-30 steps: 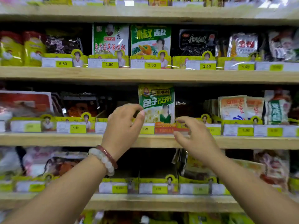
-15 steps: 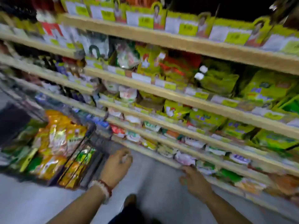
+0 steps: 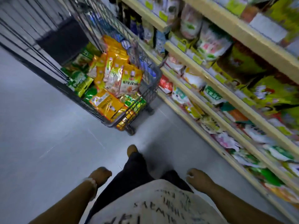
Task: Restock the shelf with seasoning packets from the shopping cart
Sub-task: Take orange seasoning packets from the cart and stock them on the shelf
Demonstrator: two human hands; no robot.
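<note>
The wire shopping cart (image 3: 150, 81) stands ahead of me on the left, against the shelves. It holds a heap of orange seasoning packets (image 3: 116, 75) and green packets (image 3: 79, 80). My left hand (image 3: 101, 176) hangs low beside my leg with loosely curled fingers and holds nothing. My right hand (image 3: 198, 179) also hangs low, fingers loosely curled, with nothing in it. Both hands are well short of the cart. The wooden shelves (image 3: 215, 88) run along the right, filled with packets. The picture is blurred by motion.
Grey floor (image 3: 40, 143) lies open to the left and in front of me. My dark trousers, a shoe (image 3: 131, 150) and a pale shirt fill the bottom centre. The cart's wheel (image 3: 131, 130) sits close ahead.
My view has swung from the shelf down and left to the cart and floor. Both hands have left the shelf and dropped to my sides, holding nothing.
</note>
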